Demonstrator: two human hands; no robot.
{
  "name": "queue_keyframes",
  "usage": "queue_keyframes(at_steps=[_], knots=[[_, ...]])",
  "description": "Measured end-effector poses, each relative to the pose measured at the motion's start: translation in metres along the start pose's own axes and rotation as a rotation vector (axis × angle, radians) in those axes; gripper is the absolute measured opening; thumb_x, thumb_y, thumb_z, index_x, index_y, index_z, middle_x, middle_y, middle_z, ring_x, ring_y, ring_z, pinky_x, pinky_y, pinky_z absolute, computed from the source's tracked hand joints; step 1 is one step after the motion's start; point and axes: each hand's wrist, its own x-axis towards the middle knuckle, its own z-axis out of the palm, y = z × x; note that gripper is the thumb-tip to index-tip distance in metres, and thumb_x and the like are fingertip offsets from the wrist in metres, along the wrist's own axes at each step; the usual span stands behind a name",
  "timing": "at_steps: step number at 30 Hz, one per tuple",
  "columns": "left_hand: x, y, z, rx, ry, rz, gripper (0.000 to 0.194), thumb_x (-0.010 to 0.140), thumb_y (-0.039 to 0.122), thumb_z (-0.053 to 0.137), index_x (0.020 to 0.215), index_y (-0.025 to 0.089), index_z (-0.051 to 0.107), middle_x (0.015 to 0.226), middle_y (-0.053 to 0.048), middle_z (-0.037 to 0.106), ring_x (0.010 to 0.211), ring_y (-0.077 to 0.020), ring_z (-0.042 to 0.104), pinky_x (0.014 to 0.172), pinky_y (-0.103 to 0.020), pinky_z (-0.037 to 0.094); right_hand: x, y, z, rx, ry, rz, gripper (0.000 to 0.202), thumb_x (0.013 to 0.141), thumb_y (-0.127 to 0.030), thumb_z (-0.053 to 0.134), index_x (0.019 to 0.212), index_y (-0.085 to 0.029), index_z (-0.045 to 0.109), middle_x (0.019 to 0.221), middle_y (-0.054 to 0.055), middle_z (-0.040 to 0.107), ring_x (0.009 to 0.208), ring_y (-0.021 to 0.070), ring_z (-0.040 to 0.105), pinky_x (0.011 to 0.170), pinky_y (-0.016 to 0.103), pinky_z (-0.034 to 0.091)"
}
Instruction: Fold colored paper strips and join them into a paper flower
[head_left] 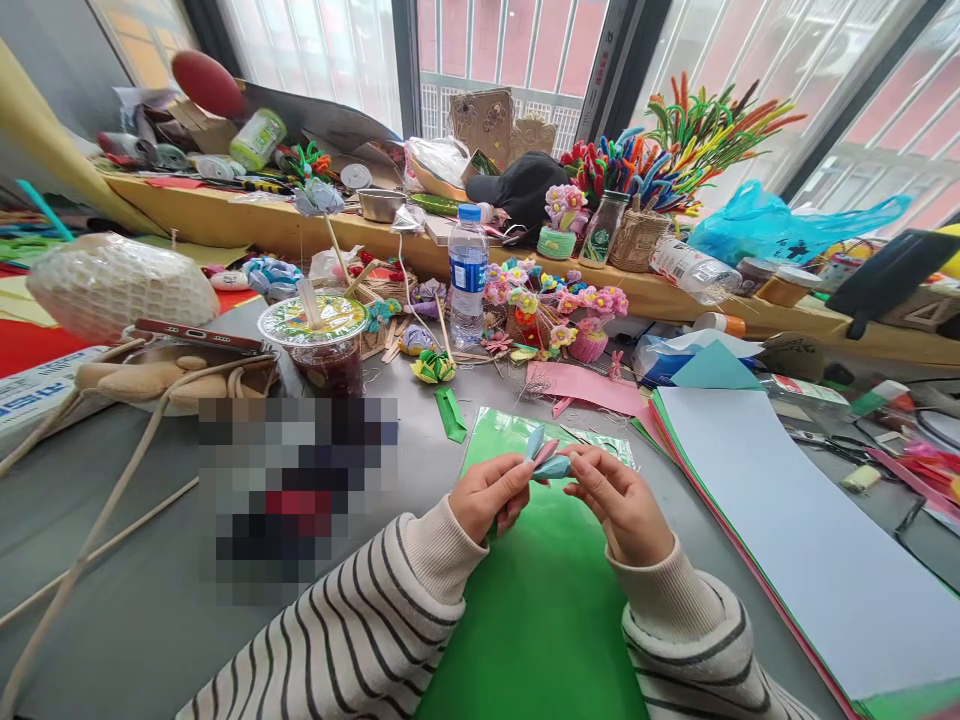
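Note:
Between my two hands is a small folded paper flower (550, 462) with light blue and pink petals. My left hand (495, 492) pinches its base from the left, thumb on top. From the right, the thumb and fingertips of my right hand (619, 500) close on the tip of a blue petal. Both hands are above a glossy green sheet packet (540, 610) lying on the grey table. A folded green paper strip (450, 415) lies just beyond my left hand. Part of the flower is covered by my fingers.
A stack of coloured paper (810, 510) with a white top sheet lies at right. Behind stand a lidded drink cup (315, 345), a water bottle (467, 280) and crocheted flowers (555, 305). Scissors (832, 440) lie far right. A beige corded bag (165, 380) sits at left.

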Motion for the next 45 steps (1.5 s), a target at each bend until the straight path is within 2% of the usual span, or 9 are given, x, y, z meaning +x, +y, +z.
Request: queue_keyframes(at_steps=[4, 7, 11, 20, 24, 28, 33, 36, 45], knots=[[0.002, 0.003, 0.001, -0.089, -0.045, -0.105, 0.036, 0.070, 0.048, 0.051, 0.075, 0.012, 0.052, 0.037, 0.010, 0.033, 0.027, -0.0023, 0.025, 0.028, -0.016, 0.019, 0.001, 0.001, 0.001, -0.120, 0.034, -0.105, 0.026, 0.070, -0.042, 0.056, 0.059, -0.018, 0.057, 0.085, 0.006, 0.055, 0.084, 0.0189, 0.051, 0.063, 0.028, 0.046], [0.003, 0.004, 0.001, -0.125, -0.054, -0.144, 0.038, 0.066, 0.050, 0.054, 0.074, 0.012, 0.053, 0.036, 0.010, 0.032, 0.026, -0.0020, 0.024, 0.027, -0.016, 0.018, 0.002, 0.003, 0.000, -0.084, -0.001, -0.096, 0.025, 0.070, -0.043, 0.056, 0.066, -0.019, 0.062, 0.089, 0.006, 0.054, 0.085, 0.0192, 0.051, 0.062, 0.028, 0.047], [0.003, 0.003, 0.000, -0.144, -0.040, -0.161, 0.039, 0.065, 0.050, 0.055, 0.073, 0.012, 0.052, 0.036, 0.010, 0.031, 0.026, -0.0017, 0.023, 0.027, -0.016, 0.017, 0.002, 0.005, -0.001, -0.008, -0.050, -0.041, 0.026, 0.070, -0.043, 0.056, 0.070, -0.019, 0.064, 0.093, 0.007, 0.053, 0.085, 0.0189, 0.052, 0.063, 0.029, 0.049], [0.002, 0.002, -0.001, -0.109, -0.013, -0.125, 0.038, 0.066, 0.051, 0.054, 0.071, 0.014, 0.048, 0.037, 0.011, 0.031, 0.026, -0.0015, 0.023, 0.028, -0.016, 0.016, 0.002, 0.003, -0.004, -0.038, -0.072, -0.053, 0.023, 0.068, -0.042, 0.058, 0.069, -0.021, 0.066, 0.092, 0.005, 0.054, 0.080, 0.0173, 0.053, 0.062, 0.029, 0.049], [0.001, -0.001, -0.001, -0.013, 0.006, -0.049, 0.035, 0.070, 0.050, 0.049, 0.071, 0.015, 0.046, 0.039, 0.010, 0.032, 0.028, -0.0025, 0.024, 0.029, -0.017, 0.018, 0.003, 0.003, -0.006, -0.099, -0.095, -0.104, 0.020, 0.070, -0.039, 0.057, 0.072, -0.021, 0.067, 0.091, 0.006, 0.054, 0.082, 0.0172, 0.052, 0.061, 0.028, 0.048], [-0.005, -0.001, 0.001, 0.261, 0.066, 0.102, 0.034, 0.077, 0.045, 0.043, 0.082, 0.013, 0.052, 0.043, 0.008, 0.032, 0.034, -0.0040, 0.027, 0.034, -0.019, 0.021, 0.003, 0.003, -0.007, -0.129, -0.109, -0.099, 0.021, 0.069, -0.040, 0.058, 0.071, -0.021, 0.066, 0.091, 0.008, 0.055, 0.087, 0.0196, 0.051, 0.060, 0.028, 0.047], [-0.010, 0.002, 0.004, 0.500, 0.116, 0.251, 0.036, 0.080, 0.040, 0.039, 0.098, 0.013, 0.054, 0.046, 0.007, 0.030, 0.040, -0.0061, 0.026, 0.038, -0.021, 0.023, 0.006, 0.002, -0.010, -0.120, -0.144, -0.077, 0.021, 0.066, -0.040, 0.061, 0.061, -0.020, 0.063, 0.088, 0.006, 0.059, 0.092, 0.0208, 0.052, 0.079, 0.035, 0.043], [-0.010, 0.002, 0.004, 0.538, 0.107, 0.283, 0.035, 0.080, 0.040, 0.038, 0.095, 0.012, 0.055, 0.047, 0.006, 0.031, 0.043, -0.0071, 0.028, 0.041, -0.021, 0.024, 0.007, 0.002, -0.013, -0.143, -0.192, -0.077, 0.020, 0.065, -0.040, 0.062, 0.061, -0.020, 0.062, 0.087, 0.005, 0.060, 0.093, 0.0202, 0.052, 0.084, 0.036, 0.040], [-0.011, 0.004, 0.001, 0.483, 0.021, 0.252, 0.035, 0.077, 0.044, 0.043, 0.082, 0.012, 0.057, 0.048, 0.005, 0.034, 0.044, -0.0071, 0.028, 0.044, -0.022, 0.024, 0.009, 0.003, -0.023, -0.238, -0.311, -0.044, 0.018, 0.064, -0.040, 0.063, 0.064, -0.022, 0.064, 0.085, 0.004, 0.058, 0.087, 0.0191, 0.054, 0.072, 0.032, 0.046]])
